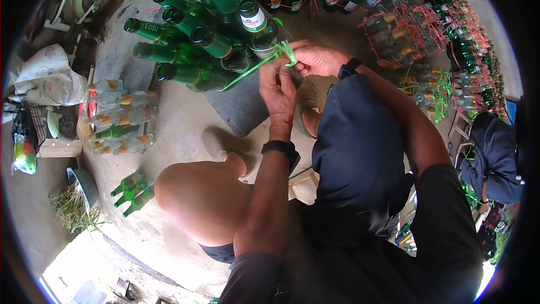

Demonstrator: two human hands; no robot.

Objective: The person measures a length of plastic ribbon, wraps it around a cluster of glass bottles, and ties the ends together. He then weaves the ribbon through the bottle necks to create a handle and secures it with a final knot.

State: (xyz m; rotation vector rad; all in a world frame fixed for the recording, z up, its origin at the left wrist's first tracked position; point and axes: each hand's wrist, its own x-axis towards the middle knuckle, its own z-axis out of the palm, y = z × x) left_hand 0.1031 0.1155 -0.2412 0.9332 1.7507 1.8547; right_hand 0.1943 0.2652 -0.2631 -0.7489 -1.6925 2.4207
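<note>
At the far left, a pale printed bag [50, 76] sits beside a group of clear bottles [126, 115], with a few small green bottles [134, 191] lower down on the floor [180, 118].

Next comes a tight cluster of green bottles [216, 45], their open mouths fanning toward the upper left; the nearest ones stand by a dark slab [239, 104]. The cluster lies ahead of and to the left of both hands, its right-hand, white-labelled bottle [253, 19] being the nearest to them. A green string [284, 49] runs along the near side of the cluster and rises to a bunched part at its right edge.

The left hand [277, 87] is just below that bunch, thumb and fingers pressed together as if pinching the string; the exact contact is partly hidden. To its right, the right hand [320, 58] is curled, thumb and forefinger closed at the bunch's right side, so the string sits between the two hands, just beside the bottles.

Farther right, more bottles [394, 39] are bundled with red string [433, 36], and another person [492, 152] shows at the edge.
</note>
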